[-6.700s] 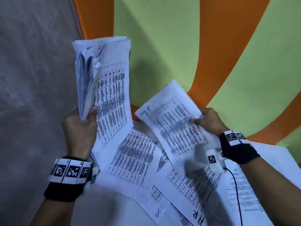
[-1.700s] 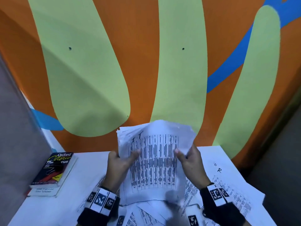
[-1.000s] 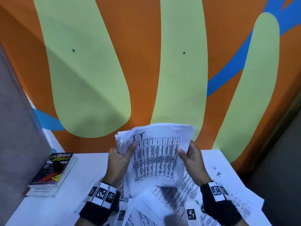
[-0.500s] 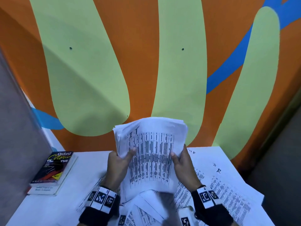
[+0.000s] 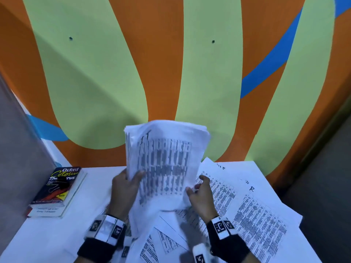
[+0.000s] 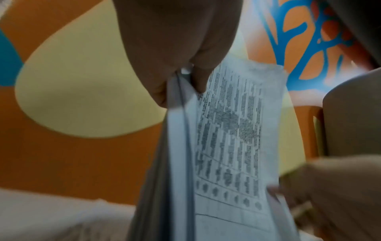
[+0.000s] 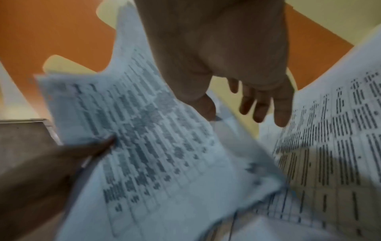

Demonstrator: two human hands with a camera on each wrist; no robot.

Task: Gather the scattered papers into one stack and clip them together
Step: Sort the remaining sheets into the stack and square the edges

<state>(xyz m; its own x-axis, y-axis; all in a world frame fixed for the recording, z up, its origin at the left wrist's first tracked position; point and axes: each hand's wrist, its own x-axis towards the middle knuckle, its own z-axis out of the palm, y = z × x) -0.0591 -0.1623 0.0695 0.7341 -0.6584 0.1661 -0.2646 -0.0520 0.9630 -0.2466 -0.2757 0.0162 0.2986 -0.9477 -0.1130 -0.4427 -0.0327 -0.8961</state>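
One thick stack of white printed paper sheets (image 5: 163, 160), covered in dark table columns, is held upright above the white counter (image 5: 49, 238), with its lower edge trailing onto the loose sheets below. The stack's left edge is pinched by the left hand (image 5: 124, 194), with the thumb laid across the front sheet and the other fingers hidden behind the paper; this pinch is also seen from the left wrist view, where the sheets' edges run down from between thumb and fingers (image 6: 198, 81). The number of sheets in the stack cannot be counted, as the print is blurred.

The right hand (image 5: 202, 198) is seen just beside the stack's lower right edge, its fingers (image 7: 266, 104) spread and loosely straight, closed around nothing. Whether its thumb touches the paper cannot be told.

Loose white printed sheets (image 5: 256, 211) lie fanned and overlapping on the counter below and to the right of the right hand; at least four can be made out, and their lower edges are cut off by the frame. One carries a handwritten "R".

Well to the left of the left hand, one black paperback thesaurus (image 5: 57, 185) lies on one white book, with one wire-handled binder clip (image 5: 56, 186) resting on its cover. Two banded wrist cameras are worn, partly cut off.
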